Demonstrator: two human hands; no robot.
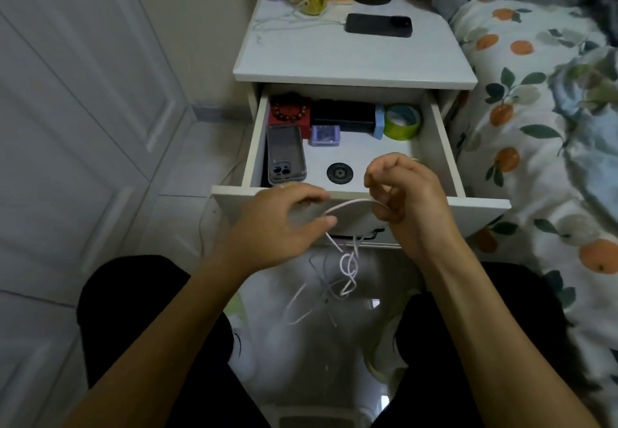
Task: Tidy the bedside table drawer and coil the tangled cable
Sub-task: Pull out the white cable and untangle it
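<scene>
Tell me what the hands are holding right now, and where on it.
Both hold the white cable. The right hand pinches one end of an upper loop, the left hand holds the other; the tangled rest hangs free below.

White tangled cable point(347, 268) before open drawer point(361, 201)

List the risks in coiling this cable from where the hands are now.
1. The white cable hangs knotted below both hands; pulling the span between the left hand and right hand may tighten the knot.
2. The loose ends dangle near the floor between the knees and could likely snag or get stepped on.
3. The open drawer front sits right behind the hands, so the cable may catch on its edge.
</scene>
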